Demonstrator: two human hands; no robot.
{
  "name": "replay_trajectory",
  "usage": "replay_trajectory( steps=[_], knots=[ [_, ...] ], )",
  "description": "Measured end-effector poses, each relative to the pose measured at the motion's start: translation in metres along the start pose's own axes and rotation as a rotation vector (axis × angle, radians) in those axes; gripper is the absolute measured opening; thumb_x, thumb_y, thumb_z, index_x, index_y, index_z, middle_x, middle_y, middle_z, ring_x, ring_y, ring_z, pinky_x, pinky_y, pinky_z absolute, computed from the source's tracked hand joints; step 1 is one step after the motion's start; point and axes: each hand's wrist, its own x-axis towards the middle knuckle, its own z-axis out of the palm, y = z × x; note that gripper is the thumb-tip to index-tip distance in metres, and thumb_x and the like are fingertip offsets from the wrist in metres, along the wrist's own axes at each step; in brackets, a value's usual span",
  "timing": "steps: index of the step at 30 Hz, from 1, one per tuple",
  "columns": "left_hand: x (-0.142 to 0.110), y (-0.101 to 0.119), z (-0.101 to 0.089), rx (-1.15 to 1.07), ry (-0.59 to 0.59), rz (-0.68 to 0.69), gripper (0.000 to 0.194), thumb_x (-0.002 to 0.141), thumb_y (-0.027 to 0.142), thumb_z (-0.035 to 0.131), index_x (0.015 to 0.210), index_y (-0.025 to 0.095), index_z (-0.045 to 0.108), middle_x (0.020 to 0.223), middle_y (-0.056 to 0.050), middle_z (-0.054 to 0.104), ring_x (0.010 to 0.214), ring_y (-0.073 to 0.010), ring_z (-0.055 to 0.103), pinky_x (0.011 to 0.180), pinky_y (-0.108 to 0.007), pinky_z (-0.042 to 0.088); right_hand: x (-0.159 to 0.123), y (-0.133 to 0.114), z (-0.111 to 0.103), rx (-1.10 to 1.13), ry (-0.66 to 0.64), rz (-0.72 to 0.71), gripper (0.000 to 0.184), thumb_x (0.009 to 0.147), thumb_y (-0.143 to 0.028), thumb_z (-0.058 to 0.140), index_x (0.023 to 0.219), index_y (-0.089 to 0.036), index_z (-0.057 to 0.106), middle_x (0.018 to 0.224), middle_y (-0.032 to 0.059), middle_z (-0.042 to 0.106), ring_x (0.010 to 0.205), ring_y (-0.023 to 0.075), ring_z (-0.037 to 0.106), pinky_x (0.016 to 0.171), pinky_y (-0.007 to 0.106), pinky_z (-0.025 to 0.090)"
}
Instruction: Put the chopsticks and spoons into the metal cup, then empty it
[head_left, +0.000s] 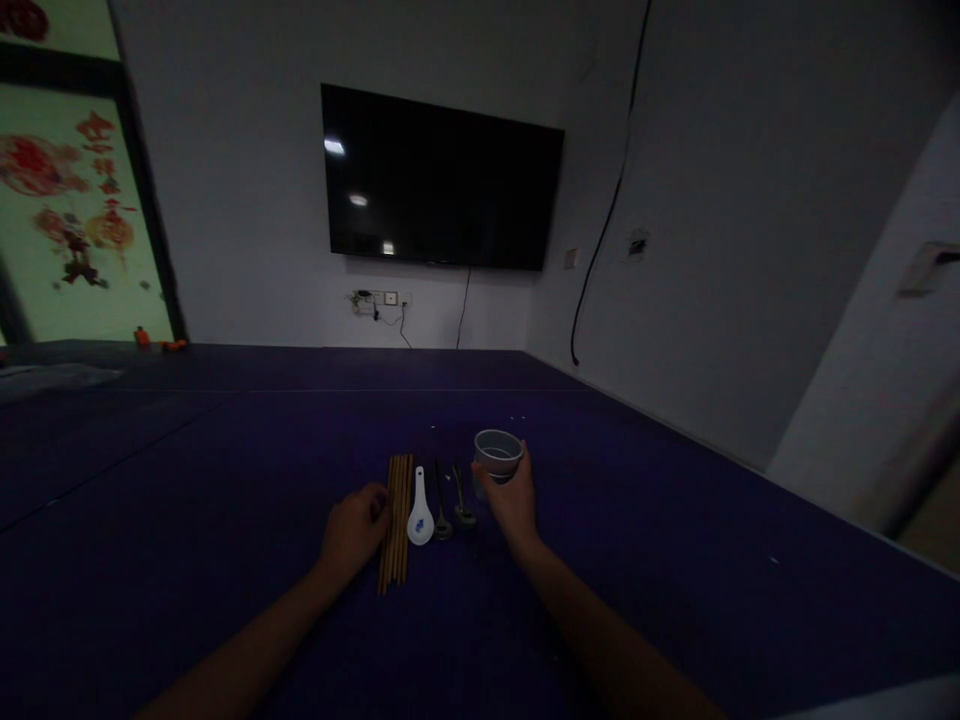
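Note:
Several wooden chopsticks [397, 520] lie side by side on the dark blue surface. My left hand [356, 525] is at their left edge with its fingers curled. What its fingertips hold, if anything, I cannot make out. To the right of the chopsticks lies a white soup spoon [421, 520] with a blue mark in its bowl. Beside it are a dark metal spoon [443, 528] and another metal spoon [464, 516]. Fingers and thumb of my right hand [515, 497] wrap round a grey cup [498, 452], whose open rim faces up.
The blue surface [300, 440] reaches back to the wall, with small pale specks on it. A television [442, 185] hangs above wall sockets [384, 298]. A black cable [600, 240] hangs down at the right. Small orange things [142, 336] stand at the far left.

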Motion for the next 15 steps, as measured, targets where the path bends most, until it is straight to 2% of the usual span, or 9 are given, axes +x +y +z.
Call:
replay_trajectory(
  steps=[5, 9, 12, 15],
  knots=[
    [0.0, -0.001, 0.001, 0.0, -0.017, 0.01, 0.016, 0.081, 0.019, 0.048, 0.091, 0.017, 0.06, 0.068, 0.0, 0.061, 0.061, -0.0117, 0.057, 0.055, -0.021, 0.033, -0.001, -0.003, -0.001, -0.055, 0.006, -0.015, 0.098, 0.062, -0.054, 0.066, 0.138, -0.008, 0.026, 0.134, 0.021, 0.042, 0.122, 0.0305, 0.041, 0.098, 0.04, 0.034],
    [0.001, -0.002, 0.002, -0.012, -0.021, 0.004, 0.016, 0.081, 0.019, 0.048, 0.088, 0.018, 0.061, 0.071, 0.0, 0.064, 0.064, -0.0123, 0.059, 0.056, -0.021, 0.034, -0.002, -0.013, -0.007, -0.153, 0.1, -0.166, 0.094, 0.066, -0.055, 0.064, 0.139, -0.009, 0.026, 0.133, 0.0214, 0.042, 0.121, 0.0316, 0.04, 0.097, 0.046, 0.032],
    [0.002, -0.002, 0.002, -0.011, -0.022, 0.007, 0.015, 0.08, 0.019, 0.049, 0.086, 0.018, 0.062, 0.072, -0.001, 0.064, 0.066, -0.013, 0.059, 0.057, -0.021, 0.035, -0.006, -0.026, -0.011, -0.204, 0.122, -0.354, 0.075, 0.076, -0.051, 0.057, 0.136, -0.014, 0.032, 0.132, 0.0171, 0.044, 0.122, 0.029, 0.038, 0.098, 0.047, 0.031],
    [0.001, -0.002, 0.002, 0.0, -0.019, 0.009, 0.016, 0.08, 0.017, 0.048, 0.087, 0.018, 0.063, 0.074, -0.002, 0.065, 0.068, -0.0133, 0.06, 0.058, -0.022, 0.036, -0.017, -0.037, -0.012, -0.225, 0.017, -0.575, 0.045, 0.085, -0.038, 0.048, 0.126, -0.021, 0.045, 0.126, 0.0099, 0.051, 0.12, 0.0245, 0.042, 0.098, 0.045, 0.032]
  ],
)
